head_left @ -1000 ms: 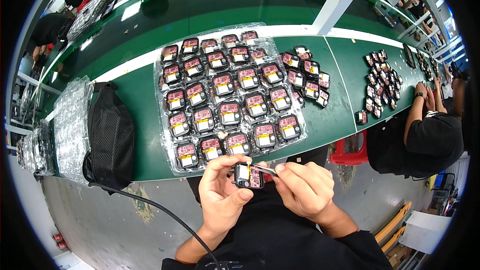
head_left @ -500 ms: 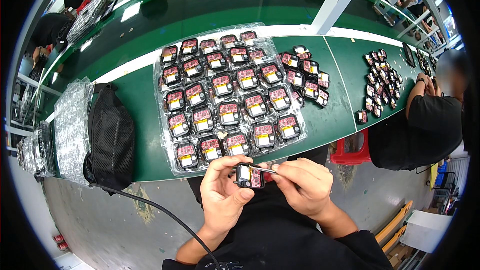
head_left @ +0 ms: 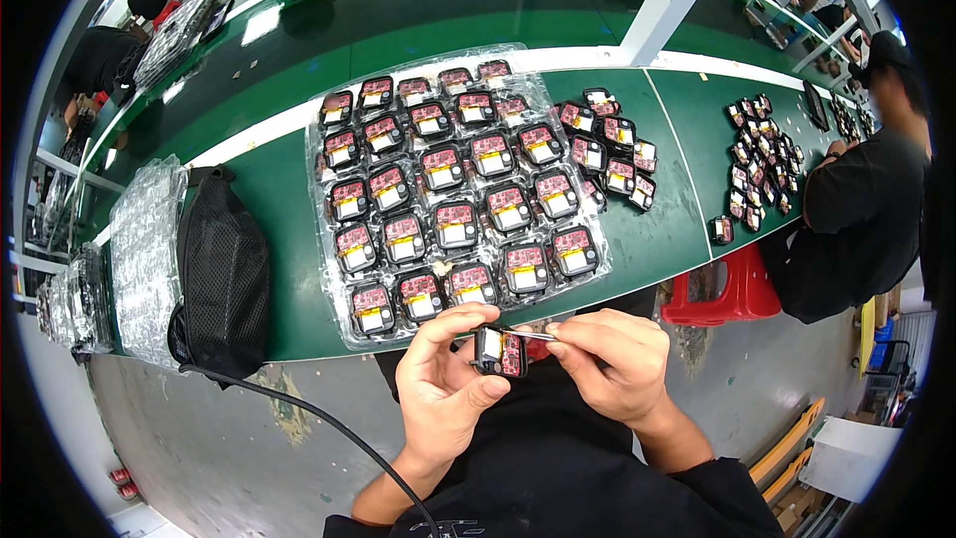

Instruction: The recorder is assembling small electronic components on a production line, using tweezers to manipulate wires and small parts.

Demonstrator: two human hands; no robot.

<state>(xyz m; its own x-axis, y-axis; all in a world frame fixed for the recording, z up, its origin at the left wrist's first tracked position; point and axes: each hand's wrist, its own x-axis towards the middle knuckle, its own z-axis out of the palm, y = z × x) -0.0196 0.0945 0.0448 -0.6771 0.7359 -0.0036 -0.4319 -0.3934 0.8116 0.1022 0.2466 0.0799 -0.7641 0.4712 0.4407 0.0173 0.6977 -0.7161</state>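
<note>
Head view, left to right: we see stacked clear crinkled plastic trays (head_left: 144, 249) beside a black mesh pouch (head_left: 224, 274) on the green bench (head_left: 299, 189). Our left hand (head_left: 443, 394) pinches a small black square module (head_left: 500, 352) with a red board and white label, below the bench edge. Our right hand (head_left: 612, 364) grips thin metal tweezers (head_left: 533, 336) touching it. Above, a clear blister tray (head_left: 453, 189) holds matching modules; loose ones (head_left: 612, 144) lie right.

One clear tray (head_left: 329, 239), roughly twenty-four modules (head_left: 454, 225) inside, two hands (head_left: 448, 389).
</note>
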